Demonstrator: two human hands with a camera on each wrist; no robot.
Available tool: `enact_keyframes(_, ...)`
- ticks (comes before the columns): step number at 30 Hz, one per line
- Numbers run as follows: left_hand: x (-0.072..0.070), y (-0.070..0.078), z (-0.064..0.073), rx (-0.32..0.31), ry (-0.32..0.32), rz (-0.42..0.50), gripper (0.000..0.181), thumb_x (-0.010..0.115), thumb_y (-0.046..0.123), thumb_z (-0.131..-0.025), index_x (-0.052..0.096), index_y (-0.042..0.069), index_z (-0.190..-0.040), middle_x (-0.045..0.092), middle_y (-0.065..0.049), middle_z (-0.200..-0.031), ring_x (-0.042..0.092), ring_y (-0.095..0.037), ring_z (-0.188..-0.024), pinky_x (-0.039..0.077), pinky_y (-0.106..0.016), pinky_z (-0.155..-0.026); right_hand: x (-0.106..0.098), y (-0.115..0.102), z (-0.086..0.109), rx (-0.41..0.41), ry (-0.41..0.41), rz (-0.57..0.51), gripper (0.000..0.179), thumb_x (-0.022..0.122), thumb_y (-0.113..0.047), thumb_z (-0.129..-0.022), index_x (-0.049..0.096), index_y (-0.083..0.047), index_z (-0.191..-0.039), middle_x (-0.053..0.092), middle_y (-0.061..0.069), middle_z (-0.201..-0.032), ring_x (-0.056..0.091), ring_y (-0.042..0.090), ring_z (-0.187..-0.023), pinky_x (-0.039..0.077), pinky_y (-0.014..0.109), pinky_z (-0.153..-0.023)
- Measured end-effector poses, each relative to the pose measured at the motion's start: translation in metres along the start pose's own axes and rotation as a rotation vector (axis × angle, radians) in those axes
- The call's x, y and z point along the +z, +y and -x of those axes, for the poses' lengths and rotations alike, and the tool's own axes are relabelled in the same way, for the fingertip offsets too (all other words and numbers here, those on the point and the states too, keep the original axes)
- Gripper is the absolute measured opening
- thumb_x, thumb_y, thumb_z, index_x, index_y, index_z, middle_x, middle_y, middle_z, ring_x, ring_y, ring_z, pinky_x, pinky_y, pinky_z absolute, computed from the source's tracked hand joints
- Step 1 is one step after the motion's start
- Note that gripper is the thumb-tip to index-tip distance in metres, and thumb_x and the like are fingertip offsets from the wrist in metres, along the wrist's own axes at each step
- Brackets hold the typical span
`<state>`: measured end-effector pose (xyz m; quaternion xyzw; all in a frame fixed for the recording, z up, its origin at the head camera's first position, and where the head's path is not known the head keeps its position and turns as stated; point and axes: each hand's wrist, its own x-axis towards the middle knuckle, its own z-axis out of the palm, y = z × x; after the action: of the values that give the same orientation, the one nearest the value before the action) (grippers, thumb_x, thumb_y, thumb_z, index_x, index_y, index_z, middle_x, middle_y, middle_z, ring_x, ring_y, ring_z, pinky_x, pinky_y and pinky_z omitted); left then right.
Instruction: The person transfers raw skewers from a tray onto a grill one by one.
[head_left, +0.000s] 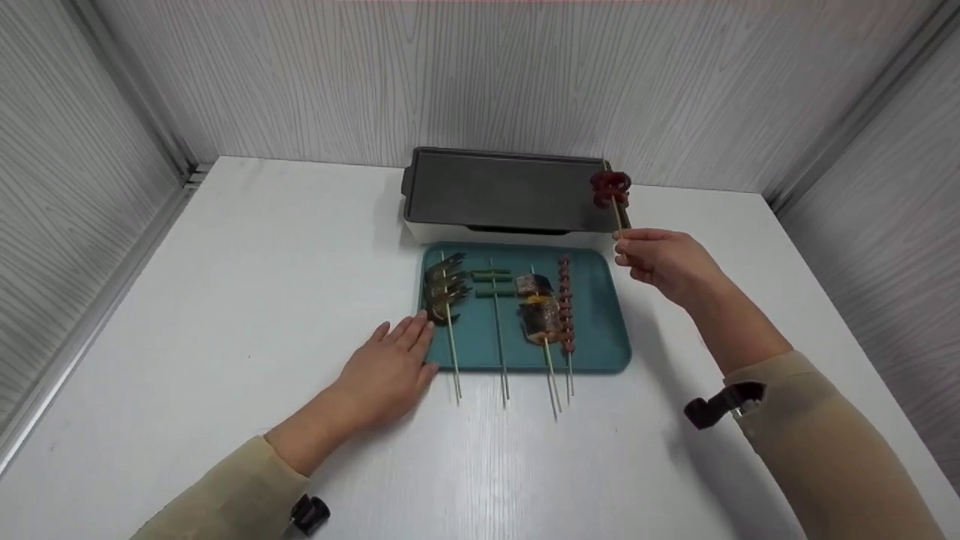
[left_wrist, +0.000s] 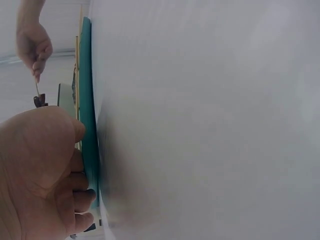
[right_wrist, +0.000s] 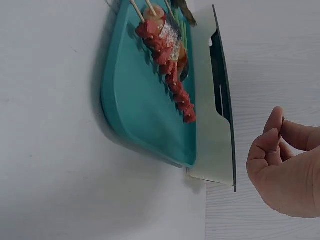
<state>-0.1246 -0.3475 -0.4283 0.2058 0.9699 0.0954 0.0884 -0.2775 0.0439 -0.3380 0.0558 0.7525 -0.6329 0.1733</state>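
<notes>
My right hand (head_left: 664,262) pinches the bare lower end of a skewer (head_left: 611,187) threaded with dark red curled pieces. In the head view the food on it overlaps the right end of a dark flat-topped grill (head_left: 510,191). My left hand (head_left: 386,371) lies with fingers extended at the left edge of a teal tray (head_left: 611,322), its fingertips at the rim beside a skewer of shrimp (head_left: 446,292). The left wrist view shows these fingers (left_wrist: 82,200) against the tray's side.
Also on the tray are a skewer of green pieces (head_left: 493,292), one with dark-skinned chunks (head_left: 540,319) and one of small red pieces (head_left: 566,300). Their sticks overhang the near rim. The grill stands directly behind the tray, close to the back wall (head_left: 495,82). A white table (head_left: 300,262) carries everything.
</notes>
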Motion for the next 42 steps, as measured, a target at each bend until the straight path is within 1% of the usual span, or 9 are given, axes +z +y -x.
enact_keyframes(7,0.001,0.002,0.000,0.007,0.002,-0.005,0.064,0.042,0.034,-0.116,0.033,-0.009,-0.161,0.028,-0.025,-0.170,0.030,-0.040,-0.157,0.023,-0.060,-0.126,0.003,0.005,-0.027,0.008,-0.012,-0.072,0.045,0.064,-0.014,-0.108,0.052,0.005,-0.147,0.071,0.000,-0.097,0.065,0.011,-0.088,0.048,0.025,-0.077)
enact_keyframes(12,0.000,0.002,0.001,-0.001,-0.005,-0.007,0.064,0.042,0.034,-0.116,0.032,-0.009,-0.162,0.027,-0.025,-0.170,0.029,-0.040,-0.157,0.023,-0.059,-0.126,0.007,0.008,-0.039,0.014,-0.004,-0.044,0.045,0.063,-0.017,-0.109,0.054,0.004,-0.148,0.068,0.000,-0.100,0.062,0.012,-0.090,0.047,0.026,-0.078)
enact_keyframes(16,0.001,0.003,-0.001,0.007,-0.001,-0.004,0.064,0.042,0.035,-0.115,0.033,-0.009,-0.161,0.028,-0.025,-0.170,0.030,-0.040,-0.157,0.023,-0.060,-0.126,0.004,0.012,-0.041,0.046,0.027,-0.014,0.047,0.064,-0.019,-0.109,0.053,0.001,-0.150,0.069,0.002,-0.109,0.063,0.011,-0.095,0.049,0.026,-0.082)
enact_keyframes(22,-0.001,0.003,-0.005,0.015,-0.001,0.000,0.064,0.043,0.034,-0.115,0.034,-0.009,-0.161,0.028,-0.025,-0.170,0.030,-0.040,-0.157,0.023,-0.060,-0.126,-0.003,0.017,-0.038,0.067,0.044,-0.025,0.051,0.064,-0.022,-0.109,0.050,0.000,-0.153,0.069,0.003,-0.117,0.065,0.011,-0.101,0.052,0.026,-0.086)
enact_keyframes(24,-0.002,0.002,-0.005,0.018,-0.001,0.005,0.064,0.043,0.034,-0.115,0.033,-0.009,-0.161,0.028,-0.026,-0.170,0.030,-0.041,-0.157,0.023,-0.060,-0.125,-0.004,0.019,-0.036,0.067,0.043,-0.015,0.053,0.062,-0.026,-0.109,0.049,0.001,-0.154,0.066,0.006,-0.125,0.066,0.011,-0.103,0.052,0.027,-0.090)
enact_keyframes(28,-0.003,0.001,-0.005,0.026,0.004,0.013,0.063,0.043,0.033,-0.115,0.033,-0.010,-0.161,0.028,-0.026,-0.170,0.030,-0.041,-0.157,0.023,-0.061,-0.125,-0.005,0.024,-0.026,0.082,0.038,0.040,0.060,0.058,-0.033,-0.111,0.044,0.003,-0.158,0.054,0.016,-0.148,0.067,0.010,-0.109,0.052,0.029,-0.100)
enact_keyframes(31,-0.003,-0.001,-0.004,0.025,0.002,0.015,0.064,0.043,0.033,-0.115,0.033,-0.010,-0.161,0.027,-0.026,-0.170,0.029,-0.041,-0.157,0.023,-0.061,-0.125,-0.005,0.028,-0.013,0.096,0.028,0.081,0.062,0.055,-0.034,-0.112,0.040,0.003,-0.160,0.049,0.019,-0.157,0.069,0.008,-0.109,0.052,0.029,-0.103)
enact_keyframes(36,-0.003,-0.004,-0.001,0.012,-0.014,0.025,0.064,0.042,0.034,-0.115,0.031,-0.009,-0.162,0.025,-0.026,-0.171,0.027,-0.041,-0.158,0.021,-0.060,-0.126,0.001,0.039,0.014,0.100,-0.001,0.121,0.060,0.056,-0.032,-0.112,0.043,0.004,-0.158,0.052,0.023,-0.151,0.071,0.008,-0.102,0.054,0.026,-0.093)
enact_keyframes(42,-0.003,-0.007,0.001,0.000,-0.021,0.030,0.066,0.041,0.036,-0.115,0.030,-0.008,-0.163,0.024,-0.024,-0.172,0.026,-0.040,-0.158,0.021,-0.060,-0.126,0.017,0.054,0.049,0.150,-0.067,0.160,0.056,0.062,-0.033,-0.109,0.053,0.006,-0.148,0.066,0.015,-0.125,0.073,0.015,-0.099,0.055,0.030,-0.089)
